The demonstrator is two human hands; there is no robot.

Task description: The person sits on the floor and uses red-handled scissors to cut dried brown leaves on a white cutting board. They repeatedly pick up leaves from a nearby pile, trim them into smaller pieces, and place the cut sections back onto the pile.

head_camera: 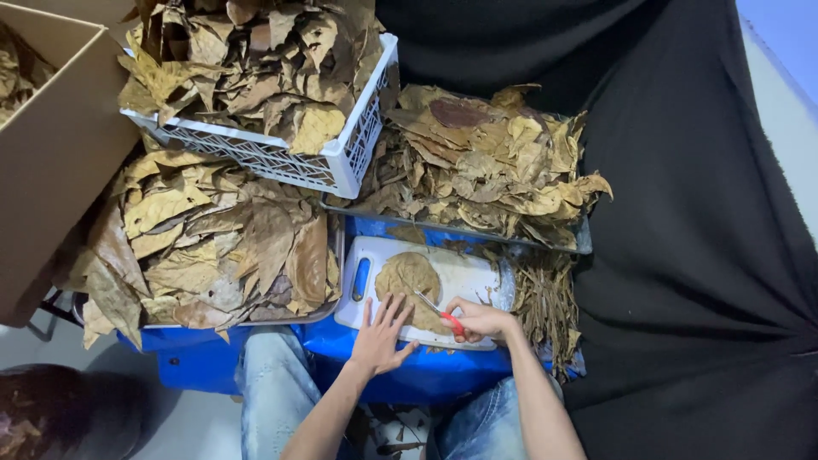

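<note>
A dry brown leaf lies flat on a white cutting board with a blue handle slot. My left hand rests open on the board's near edge, fingers spread and touching the leaf's lower side. My right hand grips small red-handled scissors, their blades pointing up-left onto the leaf. The board sits on a blue surface above my knees in jeans.
A metal tray of dry leaves lies left of the board. A white plastic crate of leaves stands behind it, another leaf tray to its right. Cut stems pile right of the board. A cardboard box stands far left; black cloth lies right.
</note>
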